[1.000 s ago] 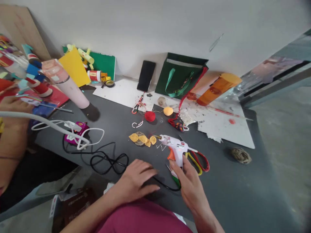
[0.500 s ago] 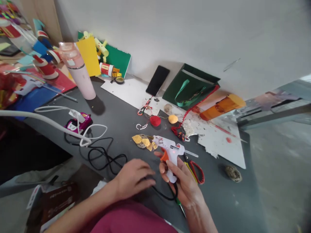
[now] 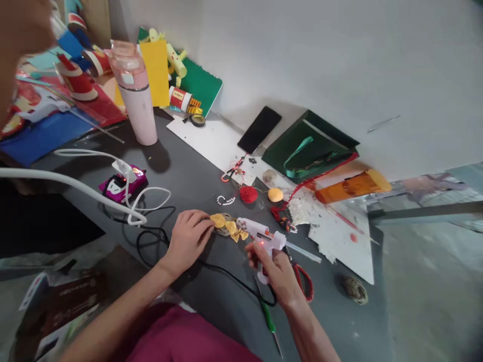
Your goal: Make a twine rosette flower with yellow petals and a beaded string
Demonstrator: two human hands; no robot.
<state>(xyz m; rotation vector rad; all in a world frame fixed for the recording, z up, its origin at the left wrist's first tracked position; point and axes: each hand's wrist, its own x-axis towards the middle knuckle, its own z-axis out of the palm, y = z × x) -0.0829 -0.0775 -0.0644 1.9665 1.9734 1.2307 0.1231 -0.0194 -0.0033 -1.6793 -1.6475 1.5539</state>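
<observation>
Grey tabletop (image 3: 181, 176), near its front edge: my left hand (image 3: 187, 237) rests loosely bent fingertips on the left rim of a cluster of gold petals (image 3: 227, 227), gripping nothing. They look thin, light and easily creased, so I'd pin them flat at the edge. Just right, the nozzle of the white glue gun (image 3: 264, 237) sits at the cluster, my right hand (image 3: 278, 270) clamped round its handle.

Pink bottle (image 3: 136, 95) upright by yellow card (image 3: 158, 70); black phone (image 3: 260, 129) against wall beside green bag (image 3: 307, 151); orange tube (image 3: 350, 187) lying flat.
</observation>
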